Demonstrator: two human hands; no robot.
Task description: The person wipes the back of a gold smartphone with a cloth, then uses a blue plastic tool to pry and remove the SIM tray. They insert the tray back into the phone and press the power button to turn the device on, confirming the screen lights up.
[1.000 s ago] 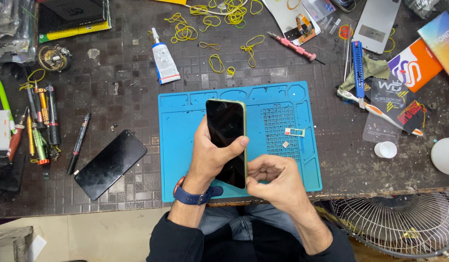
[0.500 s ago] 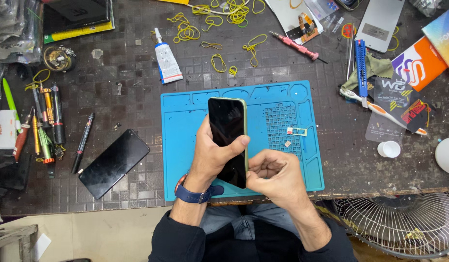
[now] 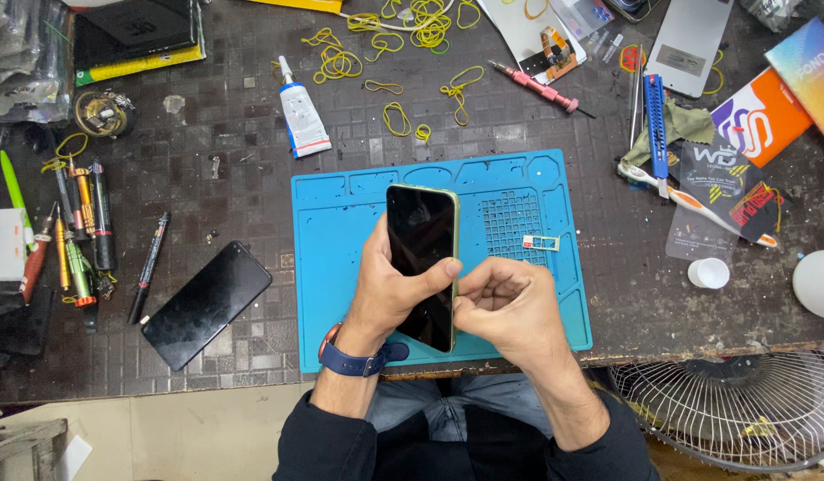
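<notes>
Held black-screened, green-edged smartphone (image 3: 420, 264) in left hand (image 3: 390, 289), thumb across glass, above blue silicone repair mat (image 3: 341, 267) on bench. Right hand (image 3: 510, 307) curled into fist at phone's right edge; contents not visible.

A blue work mat (image 3: 341, 258) lies at the middle of the dark bench; left of the mat rests a loose black screen panel (image 3: 206, 303), with a black pen (image 3: 148, 267) just beyond it. Above the mat's left corner lies a white glue tube (image 3: 301, 118), and yellow rubber bands (image 3: 403, 53) are scattered above its top edge. Right of the mat sits a white cap (image 3: 708, 273), and below its right corner stands a wire fan guard (image 3: 733, 405).
</notes>
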